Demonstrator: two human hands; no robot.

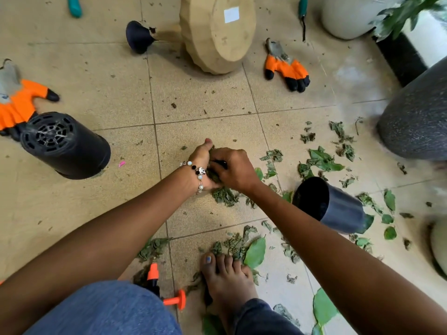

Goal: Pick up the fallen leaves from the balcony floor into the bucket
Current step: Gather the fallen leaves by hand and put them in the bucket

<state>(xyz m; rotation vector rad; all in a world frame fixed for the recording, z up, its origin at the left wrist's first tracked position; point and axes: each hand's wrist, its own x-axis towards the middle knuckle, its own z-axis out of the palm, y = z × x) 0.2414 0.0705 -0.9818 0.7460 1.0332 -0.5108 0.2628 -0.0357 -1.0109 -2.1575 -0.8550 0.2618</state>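
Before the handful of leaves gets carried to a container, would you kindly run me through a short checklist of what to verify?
1. Left hand cupped against the leaf bundle: ok.
2. Right hand curled over the bundle from the other side: ok.
3. Bundle fully gathered: not ok, crumpled leaves lie loose under the wrists.
4. Nearest container, the small black pot, ready to receive: not ok, it lies on its side.
5. Bucket located: cannot tell.
6. Floor on the right cleared: not ok, scattered green leaves remain.
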